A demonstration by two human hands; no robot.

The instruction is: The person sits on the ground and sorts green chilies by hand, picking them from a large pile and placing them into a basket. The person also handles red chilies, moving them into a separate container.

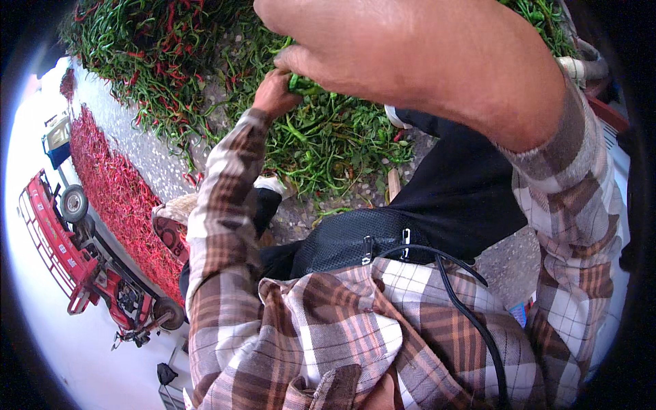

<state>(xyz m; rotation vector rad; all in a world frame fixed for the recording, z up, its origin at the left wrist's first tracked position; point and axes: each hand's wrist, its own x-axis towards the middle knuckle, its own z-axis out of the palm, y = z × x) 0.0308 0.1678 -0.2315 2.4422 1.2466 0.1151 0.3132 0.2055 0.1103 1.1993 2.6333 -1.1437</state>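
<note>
My left hand (275, 95) is closed around green chili peppers (305, 86), whose curved ends stick out on its right side. Just above it, at the top edge, my right hand (318, 37) reaches across from the right. Its fingers are bent and drawn together, and what they hold, if anything, is hidden. The two hands nearly touch. Beneath them spreads a layer of green chili peppers with leaves and stems (328, 140) on the speckled floor. A taller heap of green and red chilies (154, 61) rises to the left of my hands.
A long bed of red chilies (116, 181) covers the floor at left. Beyond it stands a red three-wheeled cargo vehicle (82, 253). My legs (451, 178) flank the near side of the pile. A black cable (471, 318) hangs over my shirt.
</note>
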